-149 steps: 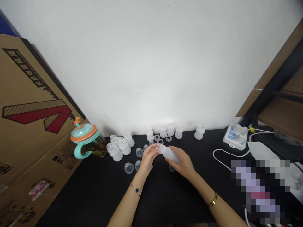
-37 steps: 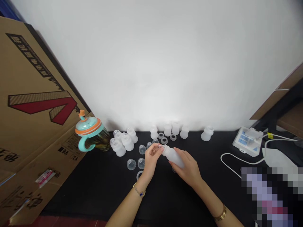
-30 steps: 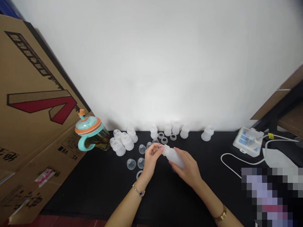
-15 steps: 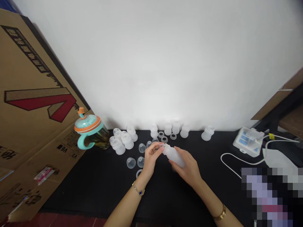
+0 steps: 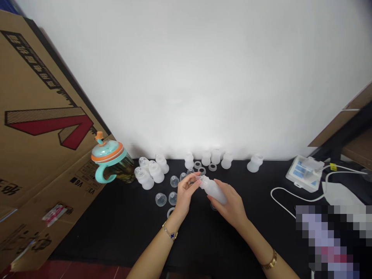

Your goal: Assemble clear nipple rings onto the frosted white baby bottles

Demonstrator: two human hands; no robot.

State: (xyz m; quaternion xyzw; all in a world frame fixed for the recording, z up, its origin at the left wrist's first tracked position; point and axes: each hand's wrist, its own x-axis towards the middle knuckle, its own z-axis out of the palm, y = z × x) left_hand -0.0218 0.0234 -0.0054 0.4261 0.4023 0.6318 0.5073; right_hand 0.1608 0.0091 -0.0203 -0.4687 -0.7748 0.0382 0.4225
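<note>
Tilted above the black table, a frosted white baby bottle (image 5: 214, 191) lies in my right hand (image 5: 232, 203), whose fingers wrap round its body. My left hand (image 5: 186, 192) pinches a clear nipple (image 5: 198, 177) against the bottle's mouth; the fingers hide much of it. Near my left wrist lie clear dome-shaped nipples (image 5: 161, 199) and a ring (image 5: 171, 212), partly covered by the hand. Further clear domes (image 5: 174, 181) sit just beyond the left fingers. Several rings (image 5: 212, 167) rest behind the hands, close to a row of open white bottles (image 5: 227, 161).
Capped bottles (image 5: 156, 171) are grouped at the left, beside a lidded mug (image 5: 116, 162) and a large cardboard box (image 5: 43, 155). One bottle (image 5: 255, 163) stands apart at the right. Farther right are a clear-lidded case (image 5: 305, 173) and a white cable (image 5: 290, 190). A wall (image 5: 186, 77) rises behind.
The hands stay almost in place on the bottle and nipple. My left fingers have shifted slightly at the bottle's mouth; the objects on the table have not moved.
</note>
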